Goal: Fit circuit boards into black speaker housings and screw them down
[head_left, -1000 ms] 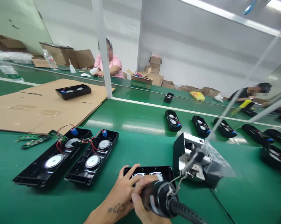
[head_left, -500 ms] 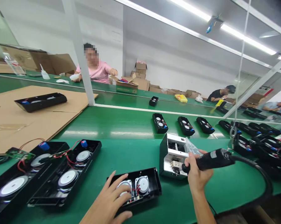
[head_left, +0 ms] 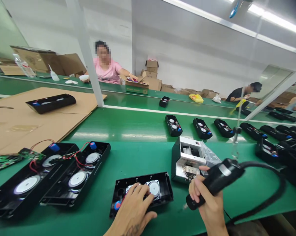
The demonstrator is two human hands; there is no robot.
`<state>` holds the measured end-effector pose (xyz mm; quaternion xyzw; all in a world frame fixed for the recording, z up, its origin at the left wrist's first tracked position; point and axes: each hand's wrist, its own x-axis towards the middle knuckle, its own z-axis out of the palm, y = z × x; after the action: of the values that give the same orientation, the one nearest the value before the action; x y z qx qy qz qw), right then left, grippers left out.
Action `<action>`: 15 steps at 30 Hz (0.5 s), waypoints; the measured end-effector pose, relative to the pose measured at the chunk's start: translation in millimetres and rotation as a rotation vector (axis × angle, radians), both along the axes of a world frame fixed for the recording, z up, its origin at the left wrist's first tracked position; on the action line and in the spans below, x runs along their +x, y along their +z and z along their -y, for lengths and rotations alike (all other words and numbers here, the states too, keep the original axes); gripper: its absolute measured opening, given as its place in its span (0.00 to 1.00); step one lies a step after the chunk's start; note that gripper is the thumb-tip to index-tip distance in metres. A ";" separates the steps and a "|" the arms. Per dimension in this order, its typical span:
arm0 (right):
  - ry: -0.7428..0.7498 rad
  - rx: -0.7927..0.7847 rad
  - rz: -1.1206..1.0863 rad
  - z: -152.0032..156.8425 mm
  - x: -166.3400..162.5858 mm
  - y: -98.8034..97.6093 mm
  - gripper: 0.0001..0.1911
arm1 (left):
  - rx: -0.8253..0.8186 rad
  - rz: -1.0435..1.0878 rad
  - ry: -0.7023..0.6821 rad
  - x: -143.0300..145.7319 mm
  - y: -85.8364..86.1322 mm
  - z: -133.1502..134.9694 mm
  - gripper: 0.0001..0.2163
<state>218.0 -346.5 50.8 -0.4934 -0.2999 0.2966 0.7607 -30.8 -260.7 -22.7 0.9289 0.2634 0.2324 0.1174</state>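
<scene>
My left hand (head_left: 135,206) lies over an open black speaker box (head_left: 165,196) on the green bench, its fingers bent down onto the pair of round speakers and its thumb apart. One white-centred speaker (head_left: 154,189) shows beside the fingertips; the other is mostly covered. A blue connector (head_left: 117,205) sits at the box's left end. My right hand (head_left: 208,200) is wrapped around a black electric screwdriver (head_left: 223,177), whose tip slants down to the left, to the right of the box. Just behind it stands a silver and black screw feeder (head_left: 188,157).
Two long black speaker boxes (head_left: 76,193) with red wires lie at left, beside green circuit boards (head_left: 30,154). Cardboard (head_left: 52,124) with another box on it is behind them. Several speaker boxes (head_left: 174,125) line the belt. The screwdriver's thick cable (head_left: 277,193) loops right. A co-worker (head_left: 107,70) sits opposite.
The screwdriver has come away from the screw feeder, down and to the left toward the speaker box. My left hand has shifted right over the speakers. The co-worker's hand now reaches into a carton.
</scene>
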 end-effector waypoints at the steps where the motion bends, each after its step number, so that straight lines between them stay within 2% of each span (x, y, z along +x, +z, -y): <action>1: 0.020 0.058 -0.039 3.9 -7.2 1.1 0.24 | 0.008 0.014 0.015 0.7 0.6 1.6 0.26; 7: 0.054 0.329 -0.059 -1.1 -45.3 1.3 0.17 | 0.012 0.050 -0.002 1.0 -1.5 2.8 0.20; 15: 0.211 0.308 0.027 -18.2 -68.5 -19.3 0.16 | 0.031 0.077 -0.032 3.7 -5.8 1.6 0.22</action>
<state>149.5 -328.3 31.5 -0.3408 -0.4021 0.3188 0.7878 -27.2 -262.3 -28.5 0.9251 0.2403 0.2699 0.1168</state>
